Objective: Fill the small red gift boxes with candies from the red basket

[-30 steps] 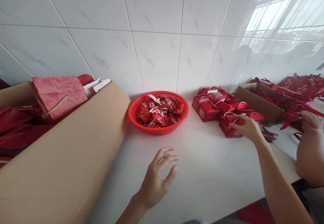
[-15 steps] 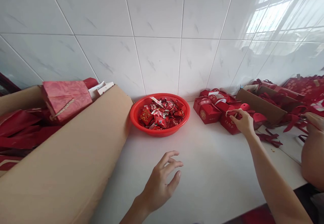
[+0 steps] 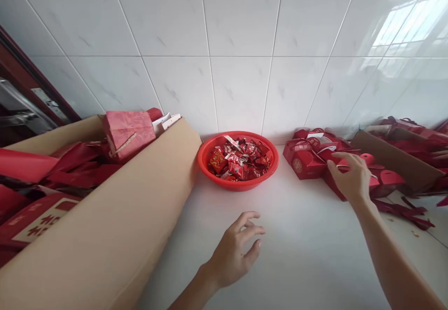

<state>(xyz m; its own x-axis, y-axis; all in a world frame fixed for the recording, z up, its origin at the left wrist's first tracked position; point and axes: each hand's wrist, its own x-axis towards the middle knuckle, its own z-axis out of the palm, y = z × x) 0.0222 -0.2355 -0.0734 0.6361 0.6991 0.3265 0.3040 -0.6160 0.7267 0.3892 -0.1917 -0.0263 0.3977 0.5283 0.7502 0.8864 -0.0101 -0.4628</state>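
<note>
My left hand (image 3: 238, 247) hovers over the white tabletop with its fingers apart, holding nothing. To the right, my right hand (image 3: 350, 174) is over a small red gift box (image 3: 332, 184). Its thumb and fingers are spread, and nothing shows between them; the hand hides much of that box. Close beside it on the left stands another red gift box (image 3: 304, 163) with a gold emblem, among several similar boxes. Between the hands and the wall sits a red plastic basket (image 3: 238, 186) holding many small candies in red wrappers (image 3: 236, 170).
At the left, a large cardboard box (image 3: 140, 207) holds red bags and a pink gift box (image 3: 129, 135). Another cardboard box (image 3: 395, 160) with red items stands at the far right. Dark red ribbons (image 3: 402, 212) lie on the table. A tiled wall (image 3: 241, 95) rises behind.
My right hand has let go of the gift box's cord handle and its fingers have spread. The view has turned left; the other person's arm at the right edge is out of sight.
</note>
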